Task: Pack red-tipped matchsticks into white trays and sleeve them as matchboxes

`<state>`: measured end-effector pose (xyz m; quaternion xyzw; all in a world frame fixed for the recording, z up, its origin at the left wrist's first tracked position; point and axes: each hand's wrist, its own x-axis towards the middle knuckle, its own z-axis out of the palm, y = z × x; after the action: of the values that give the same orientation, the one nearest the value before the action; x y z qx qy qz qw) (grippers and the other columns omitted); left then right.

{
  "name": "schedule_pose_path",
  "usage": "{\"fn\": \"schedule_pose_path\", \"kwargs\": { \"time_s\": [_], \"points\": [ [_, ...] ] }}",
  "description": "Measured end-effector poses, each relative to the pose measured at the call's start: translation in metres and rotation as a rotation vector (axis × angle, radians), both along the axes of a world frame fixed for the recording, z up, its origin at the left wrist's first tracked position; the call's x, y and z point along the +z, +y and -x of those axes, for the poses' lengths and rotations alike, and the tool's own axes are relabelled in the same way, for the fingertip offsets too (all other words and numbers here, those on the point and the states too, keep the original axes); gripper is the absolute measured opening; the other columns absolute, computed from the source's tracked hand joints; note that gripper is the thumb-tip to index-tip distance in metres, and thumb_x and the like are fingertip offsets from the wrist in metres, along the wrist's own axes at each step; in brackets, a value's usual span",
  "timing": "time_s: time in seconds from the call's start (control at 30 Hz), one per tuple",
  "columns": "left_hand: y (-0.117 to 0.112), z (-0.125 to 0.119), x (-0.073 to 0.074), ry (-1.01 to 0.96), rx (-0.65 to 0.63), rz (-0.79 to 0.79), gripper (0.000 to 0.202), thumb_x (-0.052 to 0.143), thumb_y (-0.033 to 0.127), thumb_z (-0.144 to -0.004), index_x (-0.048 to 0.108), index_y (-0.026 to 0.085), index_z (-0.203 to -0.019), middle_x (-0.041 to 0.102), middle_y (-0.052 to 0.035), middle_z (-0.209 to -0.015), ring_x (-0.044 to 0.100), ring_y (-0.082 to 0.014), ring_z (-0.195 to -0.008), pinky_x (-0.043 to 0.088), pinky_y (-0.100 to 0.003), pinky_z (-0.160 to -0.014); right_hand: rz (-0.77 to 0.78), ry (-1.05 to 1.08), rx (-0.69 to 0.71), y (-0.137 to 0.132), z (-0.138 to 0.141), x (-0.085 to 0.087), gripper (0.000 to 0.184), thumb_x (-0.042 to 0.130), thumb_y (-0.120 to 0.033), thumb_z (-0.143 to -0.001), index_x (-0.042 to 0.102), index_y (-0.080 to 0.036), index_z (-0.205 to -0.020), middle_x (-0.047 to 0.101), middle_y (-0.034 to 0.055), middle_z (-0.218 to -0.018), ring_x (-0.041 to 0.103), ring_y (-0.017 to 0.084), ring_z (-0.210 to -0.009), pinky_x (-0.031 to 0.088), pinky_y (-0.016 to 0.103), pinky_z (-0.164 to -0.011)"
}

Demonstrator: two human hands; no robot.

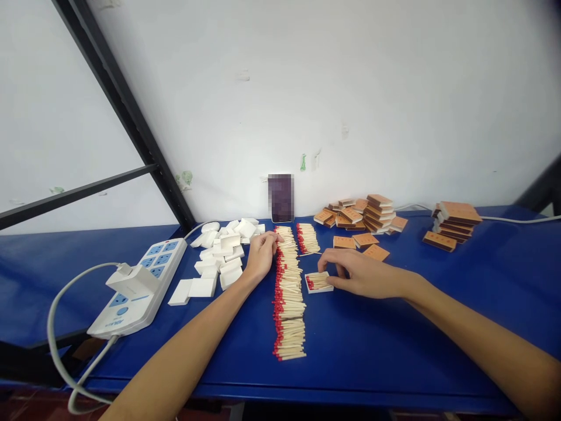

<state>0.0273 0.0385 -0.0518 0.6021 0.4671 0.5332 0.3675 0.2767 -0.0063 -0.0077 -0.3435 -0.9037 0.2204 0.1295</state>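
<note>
A long column of red-headed matches [289, 292] lies on the blue table, heads to the left. My left hand [262, 255] is at its far left side, fingers curled in with the tips against the match heads; whatever is between them is hidden. To the right of the column, a small white matchbox tray [310, 290] holds several matches [318, 281]. My right hand [357, 272] has its thumb and index finger bent around the tray's right end. A shorter bundle of matches [307, 238] lies beyond the tray.
White empty trays [202, 286] are heaped on the left, beside a power strip [149, 292] with a plugged-in charger [134, 282]. Orange matchbox sleeves [350, 215] pile up at the back right, with another stack [458, 213] farther right. A pixelated dark device [281, 199] leans on the wall.
</note>
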Motion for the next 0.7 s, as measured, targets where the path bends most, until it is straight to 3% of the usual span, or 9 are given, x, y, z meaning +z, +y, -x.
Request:
{"fn": "schedule_pose_path", "kwargs": {
  "time_s": [0.4, 0.7],
  "points": [
    [0.0004, 0.0005, 0.0002, -0.006, -0.002, -0.006, 0.027, 0.044, 0.031, -0.084, 0.061, 0.015, -0.071, 0.038, 0.0047, -0.048, 0.035, -0.0097, -0.048, 0.025, -0.025, -0.051, -0.030, -0.002, 0.017, 0.0002, 0.0040, -0.0058, 0.020, 0.047, -0.036, -0.094, 0.058, -0.021, -0.102, 0.061, 0.0046, -0.094, 0.055, 0.017, -0.076, 0.042, 0.030, -0.068],
    [-0.0018, -0.0015, 0.0022, -0.010, 0.007, -0.004, 0.026, 0.044, 0.030, -0.082, 0.061, 0.015, -0.069, 0.038, 0.0041, -0.048, 0.035, -0.0101, -0.049, 0.026, -0.025, -0.051, -0.055, -0.011, 0.019, -0.0043, 0.0081, -0.0067, 0.026, 0.044, -0.040, -0.096, 0.057, -0.023, -0.111, 0.062, 0.0061, -0.104, 0.057, 0.018, -0.080, 0.043, 0.030, -0.069]
  ]
}}
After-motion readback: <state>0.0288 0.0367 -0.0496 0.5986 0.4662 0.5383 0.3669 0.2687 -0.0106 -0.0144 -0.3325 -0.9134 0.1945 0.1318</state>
